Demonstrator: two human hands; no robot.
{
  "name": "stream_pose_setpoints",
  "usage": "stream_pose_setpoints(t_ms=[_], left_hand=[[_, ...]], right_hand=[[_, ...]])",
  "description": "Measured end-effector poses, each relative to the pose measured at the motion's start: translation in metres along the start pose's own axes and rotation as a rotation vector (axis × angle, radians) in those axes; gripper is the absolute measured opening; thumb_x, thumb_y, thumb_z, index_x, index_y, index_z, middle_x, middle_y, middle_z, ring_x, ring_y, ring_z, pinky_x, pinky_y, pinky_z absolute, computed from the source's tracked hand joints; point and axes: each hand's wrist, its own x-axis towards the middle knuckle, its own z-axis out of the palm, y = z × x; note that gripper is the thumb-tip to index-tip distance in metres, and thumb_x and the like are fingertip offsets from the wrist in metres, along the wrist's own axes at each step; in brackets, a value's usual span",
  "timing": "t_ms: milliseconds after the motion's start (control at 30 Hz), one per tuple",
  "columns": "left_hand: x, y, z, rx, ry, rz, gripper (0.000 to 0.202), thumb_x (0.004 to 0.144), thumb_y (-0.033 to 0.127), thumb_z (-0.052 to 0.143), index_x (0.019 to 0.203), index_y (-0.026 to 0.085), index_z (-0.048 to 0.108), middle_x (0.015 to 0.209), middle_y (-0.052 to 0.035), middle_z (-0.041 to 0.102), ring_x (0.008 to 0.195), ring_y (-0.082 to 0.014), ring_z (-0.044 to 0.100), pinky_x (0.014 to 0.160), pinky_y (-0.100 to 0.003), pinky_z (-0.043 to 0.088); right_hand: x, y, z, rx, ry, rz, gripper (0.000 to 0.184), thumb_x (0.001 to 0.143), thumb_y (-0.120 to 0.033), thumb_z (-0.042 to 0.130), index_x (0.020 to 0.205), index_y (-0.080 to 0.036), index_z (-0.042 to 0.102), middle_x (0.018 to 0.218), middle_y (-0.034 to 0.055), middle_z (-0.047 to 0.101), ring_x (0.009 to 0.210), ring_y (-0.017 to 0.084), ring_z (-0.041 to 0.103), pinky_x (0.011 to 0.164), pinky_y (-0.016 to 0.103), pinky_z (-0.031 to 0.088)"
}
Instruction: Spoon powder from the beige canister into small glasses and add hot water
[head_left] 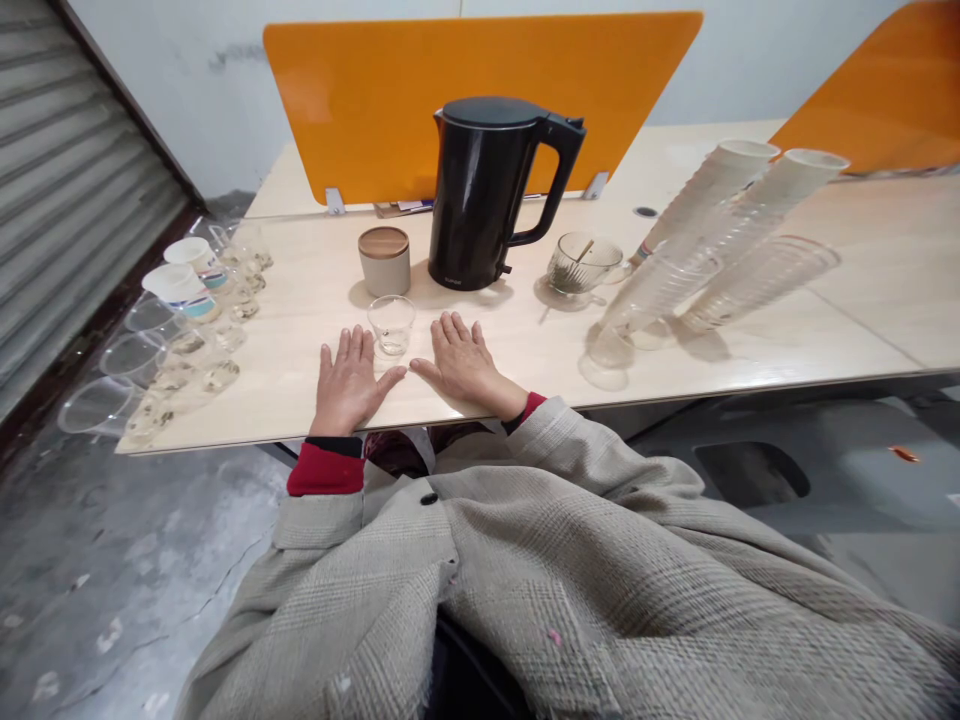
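Beyond the grey checked wool coat (pixel 525 560), left hand (pixel 349 385) and right hand (pixel 465 365) are spread flat, flanking a small clear glass cup (pixel 391 325), best gripped low.

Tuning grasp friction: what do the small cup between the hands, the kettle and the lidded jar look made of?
Small cup: clear and glossy, table showing through; likely glass, maybe plastic. Kettle: glossy black shell with reflections, probably plastic. Jar: matte beige body, possibly ceramic; its lid is brown with faint grain, looks like wood.
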Motion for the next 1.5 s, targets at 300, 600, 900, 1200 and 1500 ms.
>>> stream_pose_setpoints(t_ms=[300,600,900,1200,1500], left_hand=[[-0.0005,0.0003,0.0007,-0.007,0.005,-0.001,0.094,0.105,0.074,0.024,0.174,0.010,0.023,0.184,-0.0161,0.017,0.173,-0.0324,0.011,0.139,-0.060,0.008],[-0.0003,0.0000,0.0004,0.006,0.010,0.005,0.094,0.105,0.074,0.025,0.174,0.011,0.023,0.184,-0.0167,0.017,0.173,-0.0330,0.011,0.139,-0.060,0.010],[0.0012,-0.0008,-0.0001,-0.005,0.009,0.008,0.094,0.105,0.073,0.025,0.174,0.009,0.022,0.184,-0.0177,0.017,0.173,-0.0345,0.012,0.138,-0.062,0.010],[0.0010,-0.0016,0.0016,-0.007,0.018,0.007,0.094,0.104,0.074,0.025,0.175,0.012,0.022,0.184,-0.0165,0.018,0.173,-0.0334,0.011,0.138,-0.062,0.010],[-0.0002,-0.0001,0.0013,-0.013,0.006,-0.007,0.095,0.105,0.074,0.025,0.174,0.010,0.022,0.184,-0.0157,0.017,0.173,-0.0316,0.011,0.139,-0.059,0.007]], right_hand=[[-0.0019,-0.0023,-0.0031,-0.002,-0.004,0.006,0.096,0.107,-0.066,0.041,0.172,0.002,0.023,0.182,0.0251,0.014,0.172,0.039,0.008,0.138,0.063,0.006],[-0.0009,-0.0003,-0.0009,-0.005,0.009,-0.003,0.096,0.107,-0.067,0.039,0.172,0.002,0.024,0.182,0.0260,0.014,0.172,0.039,0.008,0.137,0.063,0.006],[-0.0011,-0.0021,-0.0046,-0.004,-0.002,0.003,0.094,0.109,-0.067,0.035,0.172,0.002,0.024,0.182,0.0262,0.014,0.172,0.038,0.009,0.138,0.062,0.006],[-0.0033,-0.0039,-0.0058,0.000,0.000,0.004,0.095,0.107,-0.065,0.041,0.172,0.002,0.024,0.182,0.0258,0.015,0.172,0.039,0.009,0.138,0.062,0.007],[-0.0010,-0.0015,-0.0018,-0.015,-0.009,0.006,0.096,0.107,-0.066,0.041,0.172,0.002,0.023,0.183,0.0250,0.013,0.172,0.039,0.007,0.138,0.063,0.006]])
